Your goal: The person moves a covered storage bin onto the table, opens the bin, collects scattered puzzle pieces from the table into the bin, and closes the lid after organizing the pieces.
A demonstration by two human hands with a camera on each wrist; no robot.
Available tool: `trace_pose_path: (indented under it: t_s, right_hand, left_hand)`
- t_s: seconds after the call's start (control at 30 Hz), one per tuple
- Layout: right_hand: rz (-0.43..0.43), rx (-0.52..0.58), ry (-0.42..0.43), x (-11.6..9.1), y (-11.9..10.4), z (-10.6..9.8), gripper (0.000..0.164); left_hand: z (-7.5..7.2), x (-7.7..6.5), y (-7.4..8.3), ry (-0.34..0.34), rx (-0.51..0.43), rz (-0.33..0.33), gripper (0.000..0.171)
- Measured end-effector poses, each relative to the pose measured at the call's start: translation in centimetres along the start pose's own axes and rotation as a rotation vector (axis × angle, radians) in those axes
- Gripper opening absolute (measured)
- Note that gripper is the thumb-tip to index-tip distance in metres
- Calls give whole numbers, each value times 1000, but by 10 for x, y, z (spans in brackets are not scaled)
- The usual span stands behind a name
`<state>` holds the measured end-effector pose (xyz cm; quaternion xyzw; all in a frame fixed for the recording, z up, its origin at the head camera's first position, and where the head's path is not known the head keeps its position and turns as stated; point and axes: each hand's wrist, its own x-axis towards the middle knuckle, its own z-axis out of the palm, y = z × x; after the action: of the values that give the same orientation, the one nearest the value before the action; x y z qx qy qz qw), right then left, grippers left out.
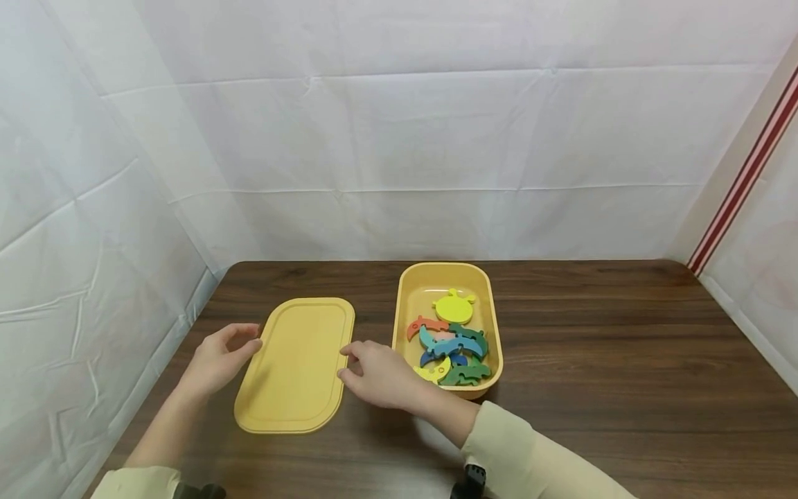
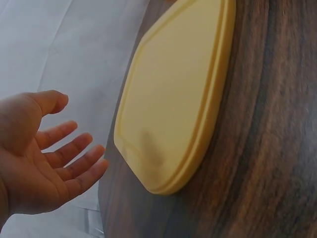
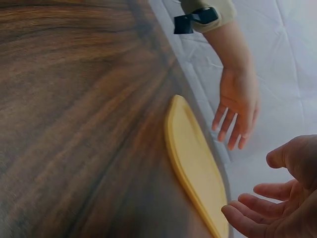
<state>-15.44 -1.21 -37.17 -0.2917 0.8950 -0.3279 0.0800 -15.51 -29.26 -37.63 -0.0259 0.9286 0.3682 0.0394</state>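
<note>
A yellow lid [image 1: 296,367] with rounded corners lies flat on the dark wooden table, in front of me to the left. My left hand [image 1: 218,360] hovers by its left edge, fingers loosely bent and thumb apart; in the left wrist view the palm of that left hand [image 2: 44,153] holds nothing. By the lid's right edge is my right hand [image 1: 380,374], its fingertips overlapping the rim in the head view. Seen from the right wrist, this right hand [image 3: 277,198] has spread, relaxed fingers with nothing between them.
Right of the lid stands a yellow tub [image 1: 405,298], with several colourful animal-shaped pieces inside, among them a yellow turtle [image 1: 454,309] and a blue piece [image 1: 458,346]. White cloth [image 1: 374,138] hangs behind the table [image 1: 623,374] and along its left side.
</note>
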Motion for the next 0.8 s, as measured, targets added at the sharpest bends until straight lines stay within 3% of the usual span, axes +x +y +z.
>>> trace_pose_path:
  t_s: [0.43,0.8]
  right_hand:
    - [94,-35,-81,5,6,31,47]
    - [256,212,-12,18,13,44,55]
  left_hand:
    - [5,1,-18,-23,60,-56,57]
    - [7,2,-23,-47,99,-119,56]
